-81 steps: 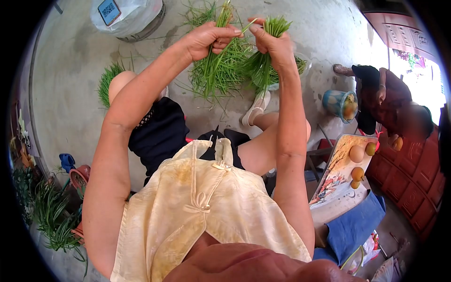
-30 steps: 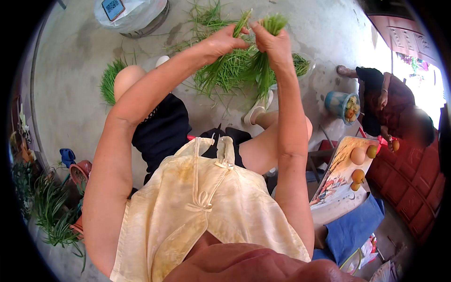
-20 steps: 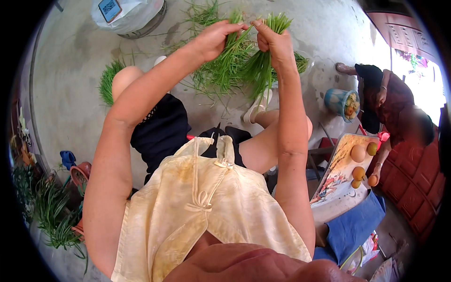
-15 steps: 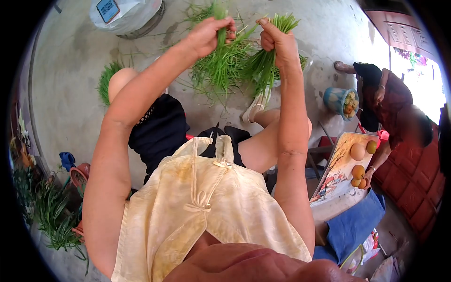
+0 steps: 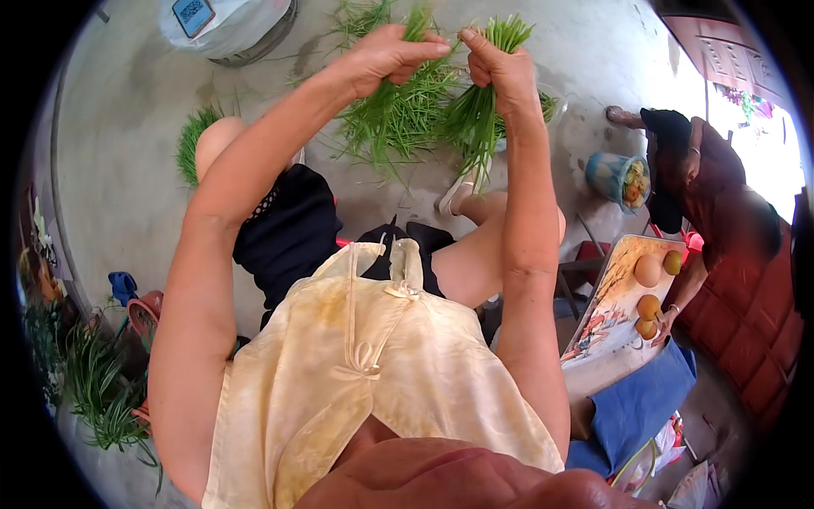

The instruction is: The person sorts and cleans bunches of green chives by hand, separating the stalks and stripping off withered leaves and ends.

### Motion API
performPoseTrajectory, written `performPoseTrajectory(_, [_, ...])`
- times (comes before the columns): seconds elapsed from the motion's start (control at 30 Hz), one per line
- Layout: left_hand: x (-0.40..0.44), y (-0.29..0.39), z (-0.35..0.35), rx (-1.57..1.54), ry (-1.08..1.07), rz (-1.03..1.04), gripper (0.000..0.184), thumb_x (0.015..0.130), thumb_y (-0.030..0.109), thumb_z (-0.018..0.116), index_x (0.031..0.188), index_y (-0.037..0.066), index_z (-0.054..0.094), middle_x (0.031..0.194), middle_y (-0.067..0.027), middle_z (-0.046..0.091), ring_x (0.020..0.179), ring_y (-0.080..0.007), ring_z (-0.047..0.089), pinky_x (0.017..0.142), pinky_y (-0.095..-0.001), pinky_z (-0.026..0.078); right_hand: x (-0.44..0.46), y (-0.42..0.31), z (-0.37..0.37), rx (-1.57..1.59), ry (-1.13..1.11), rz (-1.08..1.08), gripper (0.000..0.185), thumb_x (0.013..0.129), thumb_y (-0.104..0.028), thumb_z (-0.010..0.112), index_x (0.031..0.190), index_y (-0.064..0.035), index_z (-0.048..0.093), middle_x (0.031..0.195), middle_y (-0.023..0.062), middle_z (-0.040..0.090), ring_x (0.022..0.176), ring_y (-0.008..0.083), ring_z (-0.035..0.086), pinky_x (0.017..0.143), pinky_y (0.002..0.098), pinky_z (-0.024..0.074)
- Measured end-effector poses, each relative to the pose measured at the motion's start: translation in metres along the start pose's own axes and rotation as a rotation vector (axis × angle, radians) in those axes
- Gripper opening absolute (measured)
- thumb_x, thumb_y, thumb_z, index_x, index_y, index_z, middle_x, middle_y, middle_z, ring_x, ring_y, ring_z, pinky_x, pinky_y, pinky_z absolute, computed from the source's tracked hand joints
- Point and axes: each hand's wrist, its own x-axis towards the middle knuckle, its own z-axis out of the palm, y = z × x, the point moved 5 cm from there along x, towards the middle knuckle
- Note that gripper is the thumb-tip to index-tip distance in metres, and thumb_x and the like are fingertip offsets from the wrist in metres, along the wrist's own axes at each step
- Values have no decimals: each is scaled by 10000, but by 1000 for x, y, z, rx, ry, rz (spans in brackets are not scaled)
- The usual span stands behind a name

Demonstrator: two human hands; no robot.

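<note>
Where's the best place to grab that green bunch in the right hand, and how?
I'd grip the green bunch from the person's right, near its bundled end, about where the right hand holds it. It looks gathered tightly there; the other end fans out loosely, so holding that might let some slip away.

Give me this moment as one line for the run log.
left hand: holds strands | right hand: grips bundle | pile: on floor | other person's hand: by fruit

Grey floor under green stalks, 1 blue bucket, 1 white-topped tub.
</note>
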Motion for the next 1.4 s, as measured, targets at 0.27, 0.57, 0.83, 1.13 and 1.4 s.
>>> performPoseTrajectory(0.27, [0, 4, 0, -69, 61, 32, 170, 846, 223, 691, 879, 87, 595, 544, 105, 341, 431, -16, 252, 413, -217, 172, -4, -5, 6, -176, -44, -3, 141, 818, -180, 700, 791, -57, 639, 542, -47, 466, 454, 58, 375, 429, 238, 279])
performPoseTrajectory(0.57, [2, -2, -3, 35, 84, 51, 183, 832, 227, 709, 863, 96, 585, 545, 105, 357, 436, -16, 263, 414, -219, 175, -3, 1, 7, -177, -22, -47, 169, 806, -206, 715, 857, -54, 662, 590, -61, 502, 505, 32, 404, 453, 210, 291])
performPoseTrajectory(0.83, [1, -1, -4, -35, 60, 14, 187, 852, 234, 682, 896, 62, 622, 538, 109, 328, 435, -14, 256, 416, -215, 174, -5, -8, 7, -241, -29, -52, 132, 855, -172, 671, 783, -76, 618, 539, -55, 452, 451, 47, 363, 431, 226, 264])
performPoseTrajectory(1.13, [1, -4, -11, -74, 18, -23, 191, 885, 247, 628, 923, 60, 641, 516, 110, 301, 426, -15, 241, 413, -207, 173, -6, -9, 0, -275, -27, -65, 136, 854, -172, 672, 766, -81, 623, 537, -58, 447, 452, 44, 361, 431, 225, 263])
performPoseTrajectory(1.4, [-1, -4, -14, -76, 27, -44, 187, 890, 230, 611, 940, 51, 635, 516, 106, 301, 422, -18, 234, 408, -206, 172, 13, -7, -40, -284, 361, -318, 166, 812, -204, 708, 792, -46, 663, 614, -48, 536, 545, 54, 461, 507, 228, 370])
